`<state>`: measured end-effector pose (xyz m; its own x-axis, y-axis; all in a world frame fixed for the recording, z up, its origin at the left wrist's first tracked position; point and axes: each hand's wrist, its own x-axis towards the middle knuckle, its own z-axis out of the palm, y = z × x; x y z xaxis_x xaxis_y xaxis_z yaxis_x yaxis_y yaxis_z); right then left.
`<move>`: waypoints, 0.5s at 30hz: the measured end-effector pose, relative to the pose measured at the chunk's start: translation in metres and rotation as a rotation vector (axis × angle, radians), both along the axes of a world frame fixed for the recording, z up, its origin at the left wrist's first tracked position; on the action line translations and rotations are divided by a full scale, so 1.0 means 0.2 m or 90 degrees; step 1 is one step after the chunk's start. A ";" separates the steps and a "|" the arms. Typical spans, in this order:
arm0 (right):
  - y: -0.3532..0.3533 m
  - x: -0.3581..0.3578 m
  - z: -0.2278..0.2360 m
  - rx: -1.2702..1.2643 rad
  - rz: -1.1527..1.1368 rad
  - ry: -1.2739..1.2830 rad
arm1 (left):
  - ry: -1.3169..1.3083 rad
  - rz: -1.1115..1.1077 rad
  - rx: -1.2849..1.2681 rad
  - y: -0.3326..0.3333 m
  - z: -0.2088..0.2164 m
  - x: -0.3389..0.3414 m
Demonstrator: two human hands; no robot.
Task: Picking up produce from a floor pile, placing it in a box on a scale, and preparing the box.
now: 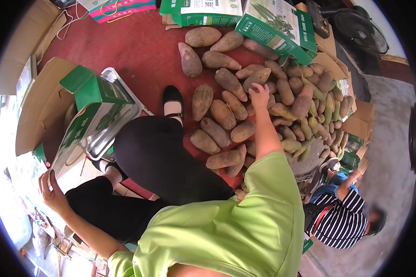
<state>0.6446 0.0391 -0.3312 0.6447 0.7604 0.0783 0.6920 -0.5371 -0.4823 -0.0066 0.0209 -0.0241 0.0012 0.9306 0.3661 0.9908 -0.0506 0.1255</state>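
My right hand [260, 94] reaches over a pile of large, soil-covered radishes on the red floor. Its fingers are spread at the lower end of a brownish radish [257, 77], touching or just above it. Closed on the lower edge of an upright cardboard box [71, 141], green and white outside and bare brown inside, is my left hand [53, 193]. That box stands with flaps raised on a metal tray [136, 110]; a dark rounded thing shows partly inside it. Larger radishes [224, 115] lie loose near my knee, while smaller, greener ones [328, 108] are heaped farther right.
Green and white cartons [277, 27] stand beyond the pile, near a black fan [358, 30]. A pink and blue box [120, 9] is at the far left. To the right, another person in a striped shirt [339, 219] bends near more cartons. My shoe [173, 101] stands beside the radishes.
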 end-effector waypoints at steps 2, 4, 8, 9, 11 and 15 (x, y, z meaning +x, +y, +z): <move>0.08 -0.01 -0.02 -0.058 -0.083 0.156 | -0.005 0.017 0.002 0.00 -0.01 -0.01; 0.10 0.15 -0.17 0.009 -0.117 0.241 | -0.009 0.014 -0.005 0.03 -0.01 0.02; 0.17 0.24 -0.22 0.151 -0.279 0.402 | -0.016 0.029 -0.015 0.03 -0.03 0.00; 0.20 0.22 -0.20 0.174 -0.354 0.343 | -0.012 0.036 -0.016 0.03 -0.03 -0.01; 0.25 0.18 -0.04 -0.002 -0.322 0.204 | -0.001 0.039 -0.020 0.01 -0.03 -0.06; 0.28 0.07 0.13 -0.205 -0.106 -0.157 | 0.015 0.022 -0.019 0.01 -0.02 -0.07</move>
<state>0.6581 0.0950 -0.3056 0.7525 0.6583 0.0215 0.6566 -0.7472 -0.1029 -0.0211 0.0237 -0.0289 -0.0229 0.9406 0.3387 0.9946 -0.0130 0.1034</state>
